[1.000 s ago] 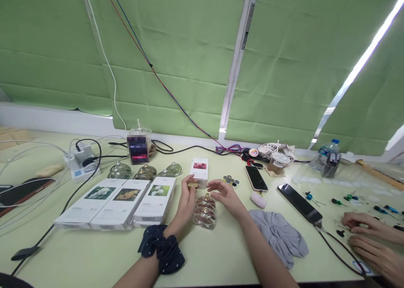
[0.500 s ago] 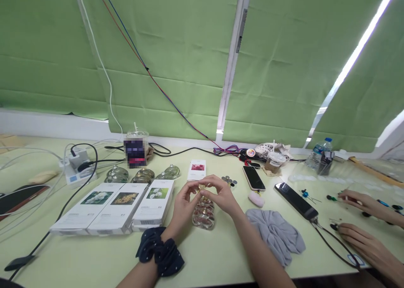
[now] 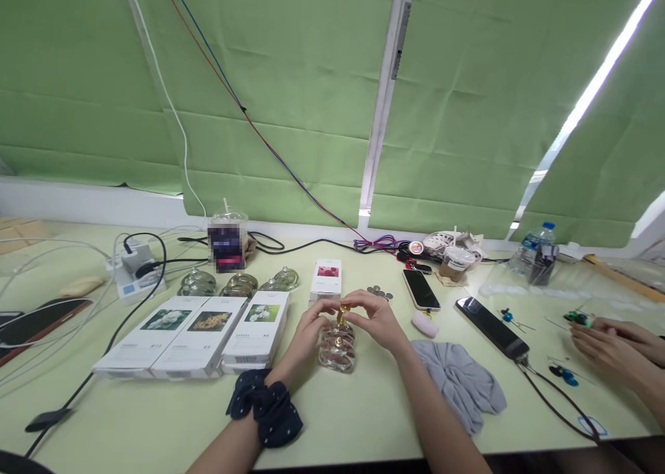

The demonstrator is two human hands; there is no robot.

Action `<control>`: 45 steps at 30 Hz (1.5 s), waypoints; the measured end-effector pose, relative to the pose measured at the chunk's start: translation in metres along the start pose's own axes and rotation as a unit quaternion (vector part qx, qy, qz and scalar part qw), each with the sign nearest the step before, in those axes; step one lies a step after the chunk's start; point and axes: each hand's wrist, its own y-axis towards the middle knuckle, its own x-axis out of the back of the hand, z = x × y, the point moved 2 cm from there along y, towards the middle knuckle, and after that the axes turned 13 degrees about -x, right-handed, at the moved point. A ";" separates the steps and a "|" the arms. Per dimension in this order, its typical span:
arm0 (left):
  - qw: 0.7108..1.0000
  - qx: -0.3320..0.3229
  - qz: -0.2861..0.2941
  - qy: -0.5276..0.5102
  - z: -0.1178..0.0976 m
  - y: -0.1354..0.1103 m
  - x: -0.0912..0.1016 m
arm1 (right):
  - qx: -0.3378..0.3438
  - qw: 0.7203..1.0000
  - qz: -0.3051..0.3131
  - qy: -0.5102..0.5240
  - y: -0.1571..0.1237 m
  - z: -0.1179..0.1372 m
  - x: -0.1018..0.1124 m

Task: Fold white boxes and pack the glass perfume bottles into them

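Observation:
A curvy clear glass bottle [image 3: 337,353] with pinkish-brown contents stands upright on the table in front of me. My left hand [image 3: 313,325] is curled at the left of its neck, steadying it. From the other side, my right hand [image 3: 375,320] pinches a small gold cap [image 3: 344,309] between thumb and fingers. The cap sits tilted just above the gold neck; whether the two touch I cannot tell. Right behind the bottle is a white box [image 3: 326,281] with a picture of red flowers.
At left lie several white boxes [image 3: 205,342] before similar glass bottles [image 3: 239,285]. A power strip [image 3: 134,280] trails cables. To the right are coins [image 3: 379,292], phones [image 3: 491,328], a grey cloth [image 3: 457,377], an iced drink cup [image 3: 457,260] and another person's hands [image 3: 605,349] over small dark-and-blue parts.
My right hand has risen slightly with the gold cap, and more of the gold neck shows. The other person's hands have shifted, coming together. The view has turned slightly.

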 end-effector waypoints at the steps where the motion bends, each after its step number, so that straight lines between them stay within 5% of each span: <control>1: 1.000 0.011 -0.001 -0.008 0.000 -0.001 -0.002 | 0.000 1.000 0.004 -0.009 0.000 0.001 -0.001; 12: 0.979 0.147 0.029 -0.139 0.014 -0.005 -0.007 | -0.003 0.998 0.004 -0.060 -0.003 -0.003 -0.003; 27: 0.981 0.157 -0.013 -0.113 0.015 -0.005 -0.008 | -0.054 0.985 0.030 -0.161 -0.014 -0.020 -0.008; 34: 0.996 0.033 -0.077 0.020 0.022 -0.001 0.002 | -0.010 0.989 0.005 -0.147 0.004 -0.035 -0.023; 45: 0.946 -0.078 -0.211 0.233 0.049 0.000 0.015 | -0.019 0.975 -0.086 -0.205 0.024 -0.072 -0.032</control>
